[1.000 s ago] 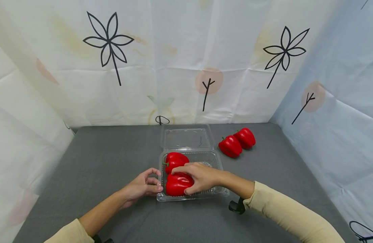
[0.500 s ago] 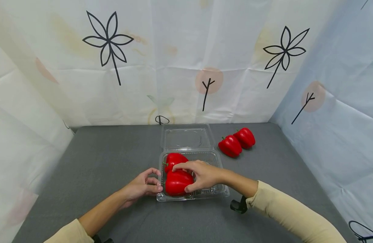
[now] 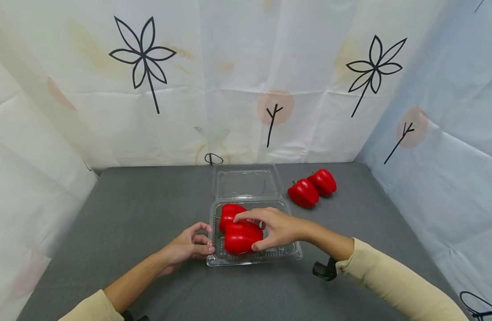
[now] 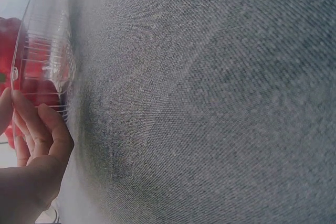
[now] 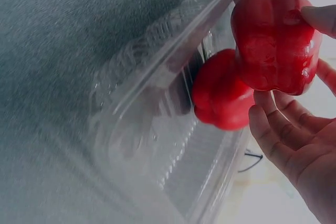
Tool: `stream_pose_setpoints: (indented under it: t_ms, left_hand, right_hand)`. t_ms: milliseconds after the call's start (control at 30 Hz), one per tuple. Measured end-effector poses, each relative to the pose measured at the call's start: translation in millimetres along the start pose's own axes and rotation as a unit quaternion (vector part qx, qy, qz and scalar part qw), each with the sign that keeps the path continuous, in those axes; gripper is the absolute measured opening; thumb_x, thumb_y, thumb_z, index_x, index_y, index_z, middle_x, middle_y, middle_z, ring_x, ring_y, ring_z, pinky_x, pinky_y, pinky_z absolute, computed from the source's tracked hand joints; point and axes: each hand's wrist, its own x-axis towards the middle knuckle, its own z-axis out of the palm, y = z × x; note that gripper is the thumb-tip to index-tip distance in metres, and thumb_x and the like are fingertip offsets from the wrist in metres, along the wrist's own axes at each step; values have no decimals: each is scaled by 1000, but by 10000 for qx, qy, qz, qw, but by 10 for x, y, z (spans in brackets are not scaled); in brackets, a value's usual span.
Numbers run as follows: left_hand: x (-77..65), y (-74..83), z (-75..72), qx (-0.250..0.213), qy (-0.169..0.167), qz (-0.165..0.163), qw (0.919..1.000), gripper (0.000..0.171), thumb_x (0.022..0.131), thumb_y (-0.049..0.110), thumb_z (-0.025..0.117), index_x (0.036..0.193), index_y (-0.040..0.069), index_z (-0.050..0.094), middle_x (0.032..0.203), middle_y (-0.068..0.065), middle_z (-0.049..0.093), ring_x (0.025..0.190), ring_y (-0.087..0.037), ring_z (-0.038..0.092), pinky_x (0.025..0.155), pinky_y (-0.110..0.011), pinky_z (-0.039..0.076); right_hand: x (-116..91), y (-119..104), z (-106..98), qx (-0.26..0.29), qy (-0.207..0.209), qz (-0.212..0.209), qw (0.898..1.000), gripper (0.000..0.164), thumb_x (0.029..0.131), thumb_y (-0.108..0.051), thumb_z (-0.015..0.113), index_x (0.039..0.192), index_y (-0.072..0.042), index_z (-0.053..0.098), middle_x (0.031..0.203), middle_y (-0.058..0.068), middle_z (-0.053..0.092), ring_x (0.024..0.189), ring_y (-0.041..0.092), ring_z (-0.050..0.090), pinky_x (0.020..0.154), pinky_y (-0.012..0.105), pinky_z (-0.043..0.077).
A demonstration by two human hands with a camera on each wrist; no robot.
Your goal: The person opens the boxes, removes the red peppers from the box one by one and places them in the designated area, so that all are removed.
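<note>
A clear plastic clamshell container (image 3: pixel 286 256) lies with its lid (image 3: pixel 246 180) folded back. My left hand (image 3: pixel 186 247) pinches its left rim between thumb and fingers, as the left wrist view confirms. With thumb and fingers around its sides, my right hand (image 3: pixel 280 227) grips a red bell pepper (image 3: pixel 243 238) over the front of the tray. In the right wrist view this gripped pepper (image 5: pixel 275 40) is raised above the other one. That second red bell pepper (image 3: pixel 229 215) rests inside at the back left, partly covered by the right fingers.
Two more red bell peppers, a nearer one (image 3: pixel 303 193) and a farther one (image 3: pixel 323 182), lie side by side to the right of the lid. The grey tabletop (image 3: pixel 149 200) ends at a patterned white curtain (image 3: pixel 238 67) behind and at both sides.
My right hand has shifted right and slightly away from me, lifting the gripped bell pepper with it. The back pepper has settled slightly. My left hand stays on the rim.
</note>
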Motion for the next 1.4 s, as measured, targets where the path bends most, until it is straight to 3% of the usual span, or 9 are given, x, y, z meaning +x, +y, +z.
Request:
stream_pose_setpoints:
  t_ms: [267, 633, 900, 1167, 1400]
  left_hand:
    - [-6, -15, 5, -86, 5, 73, 9999, 49, 89, 7, 74, 126, 5, 40, 87, -5, 65, 80, -19, 65, 80, -34, 56]
    - [-15, -39, -23, -214, -165, 180, 9995, 50, 89, 5, 74, 125, 5, 39, 87, -3, 63, 80, -16, 64, 79, -34, 55]
    - [-14, -27, -18, -152, -166, 172, 9996, 51, 89, 7, 73, 127, 4, 38, 88, -4, 63, 82, -17, 65, 80, -33, 55]
    - [-13, -14, -15, -158, -160, 121, 9997, 51, 90, 8, 73, 127, 5, 38, 88, -4, 63, 82, -18, 64, 80, -34, 55]
    - [-10, -3, -16, -148, -131, 91, 9998, 51, 89, 8, 74, 126, 5, 39, 88, -3, 63, 82, -17, 64, 81, -35, 55]
  right_hand:
    - [-309, 111, -132, -199, 274, 101, 9994, 65, 82, -21, 74, 142, -21, 50, 132, -7, 57, 106, 12, 55, 85, 34, 53]
    - [-808, 350, -381, -247, 1236, 191, 9918, 68, 80, -16, 79, 141, -17, 51, 132, -1, 58, 107, 16, 58, 82, 37, 55]
    - [-1149, 491, -544, -388, 1905, 417, 9800, 73, 75, -12, 84, 140, -14, 52, 131, 8, 58, 107, 26, 60, 78, 36, 57]
    - [-1479, 705, -633, -681, 2445, 874, 9633, 66, 81, -7, 79, 140, -7, 50, 132, 19, 58, 105, 35, 61, 76, 38, 58]
    - [-1711, 910, -637, -604, 2822, 1217, 9497, 66, 83, -1, 76, 142, -2, 47, 130, 27, 56, 105, 42, 60, 75, 32, 57]
